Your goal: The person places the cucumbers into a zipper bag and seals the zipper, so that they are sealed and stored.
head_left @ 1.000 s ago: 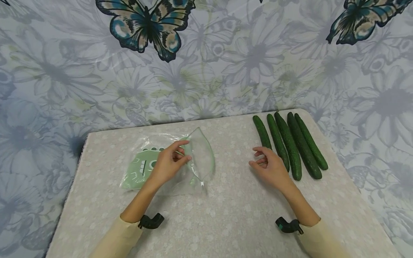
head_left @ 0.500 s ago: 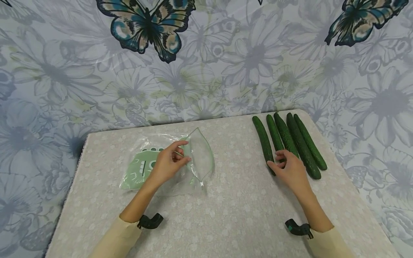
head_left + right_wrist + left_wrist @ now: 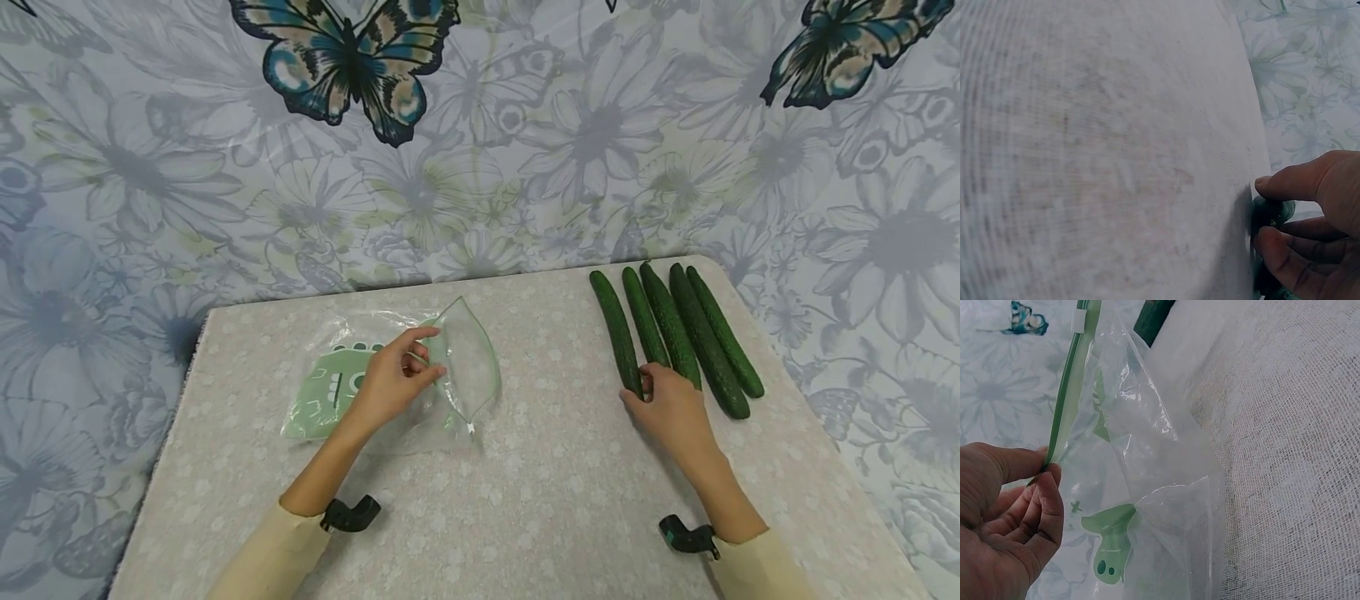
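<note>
The left hand (image 3: 393, 375) pinches the rim of the plastic bag (image 3: 318, 404) between thumb and finger; its mouth gapes toward that hand's three o'clock. The right hand (image 3: 675, 412) has thumb and fingers either side of the near end of the cucumber nearest the bag (image 3: 615, 333), which points to eleven o'clock; whether they grip, I cannot tell. Held so near one end, it could tip or slip; a loosened pinch could let the thin mouth sag shut. Four other cucumbers (image 3: 708, 342) lie toward twelve and one, the closest crowding the fingers, so might get knocked. The slider (image 3: 471, 428), at the left hand's four o'clock, could snag.
</note>
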`<act>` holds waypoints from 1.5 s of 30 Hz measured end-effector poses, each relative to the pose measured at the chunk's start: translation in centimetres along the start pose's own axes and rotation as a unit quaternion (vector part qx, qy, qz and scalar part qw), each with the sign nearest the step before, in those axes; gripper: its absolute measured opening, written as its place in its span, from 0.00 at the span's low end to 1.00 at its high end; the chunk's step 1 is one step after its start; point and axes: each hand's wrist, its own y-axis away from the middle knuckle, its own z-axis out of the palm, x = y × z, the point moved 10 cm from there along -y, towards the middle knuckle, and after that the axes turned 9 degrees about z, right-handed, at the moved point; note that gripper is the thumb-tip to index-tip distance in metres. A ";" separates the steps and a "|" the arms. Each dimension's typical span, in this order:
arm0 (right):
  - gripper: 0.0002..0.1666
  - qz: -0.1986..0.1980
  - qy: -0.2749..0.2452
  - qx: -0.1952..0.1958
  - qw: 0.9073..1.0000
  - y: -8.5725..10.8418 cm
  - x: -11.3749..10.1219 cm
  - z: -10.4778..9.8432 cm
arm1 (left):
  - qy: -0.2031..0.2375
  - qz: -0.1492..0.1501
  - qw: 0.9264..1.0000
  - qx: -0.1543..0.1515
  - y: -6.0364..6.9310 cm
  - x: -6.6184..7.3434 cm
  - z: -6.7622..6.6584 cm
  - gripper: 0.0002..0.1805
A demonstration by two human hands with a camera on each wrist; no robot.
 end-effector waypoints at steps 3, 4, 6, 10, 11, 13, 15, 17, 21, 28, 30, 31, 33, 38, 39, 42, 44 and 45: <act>0.28 -0.002 0.004 0.007 1.000 -0.1 0.1 -0.1 | 0.000 0.000 1.000 0.002 0.0 0.0 0.0 0.31; 0.27 -0.003 0.005 0.010 1.000 -0.1 0.1 -0.2 | 0.002 0.001 1.000 0.002 0.0 0.1 0.0 0.31; 0.26 -0.003 0.000 0.016 1.000 -0.1 0.1 -0.4 | 0.004 0.001 1.000 0.001 0.0 0.1 0.0 0.31; 0.25 -0.007 -0.015 0.044 0.999 0.0 0.0 -1.7 | 0.005 0.004 1.000 0.000 0.0 0.1 0.1 0.31; 0.24 -0.006 -0.021 0.052 0.998 0.0 0.0 -2.2 | 0.004 0.005 1.000 0.001 0.0 0.1 0.1 0.31; 0.24 -0.006 -0.032 0.072 0.997 -0.2 0.1 -3.1 | 0.002 0.007 1.000 0.002 0.0 0.0 0.0 0.31; 0.24 -0.001 -0.050 0.088 0.995 -0.4 0.4 -3.9 | 0.000 0.006 1.000 0.003 0.0 0.0 0.0 0.31; 0.24 0.007 -0.078 0.095 0.992 -0.6 0.9 -4.3 | -0.002 0.002 1.000 0.004 0.1 -0.1 0.0 0.31; 0.24 0.031 -0.136 0.106 0.985 -0.9 2.4 -4.6 | -0.004 0.000 1.000 0.003 0.3 -0.2 0.0 0.31; 0.25 0.075 -0.231 0.144 0.960 -1.3 4.9 -5.1 | 0.011 0.004 1.000 0.003 0.1 0.0 0.2 0.30; 0.26 0.080 -0.276 0.150 0.946 -1.4 5.5 -5.3 | 0.009 0.001 1.000 0.002 0.1 0.0 0.3 0.30; 0.26 0.079 -0.298 0.154 0.939 -1.4 5.7 -5.4 | 0.007 -0.001 1.000 0.002 0.1 0.0 0.3 0.30; 0.26 0.075 -0.336 0.161 0.925 -1.6 6.0 -5.6 | 0.003 -0.003 1.000 0.001 0.1 0.1 0.2 0.31; 0.21 0.047 -0.378 0.175 0.908 -1.8 5.9 -5.9 | 0.003 -0.006 1.000 0.001 0.1 0.0 0.2 0.31; 0.21 0.043 -0.381 0.176 0.906 -1.8 5.8 -6.0 | 0.004 -0.007 1.000 0.002 0.0 0.0 0.2 0.31; 0.20 0.027 -0.392 0.174 0.903 -1.7 5.2 -6.4 | 0.003 -0.010 1.000 0.002 0.0 0.1 0.3 0.31; 0.20 0.015 -0.396 0.168 0.903 -1.7 4.6 -6.7 | 0.000 -0.011 1.000 0.002 0.0 0.1 0.3 0.31; 0.20 0.008 -0.400 0.162 0.902 -1.7 4.4 -6.8 | 0.000 -0.012 1.000 0.002 0.0 0.1 0.3 0.31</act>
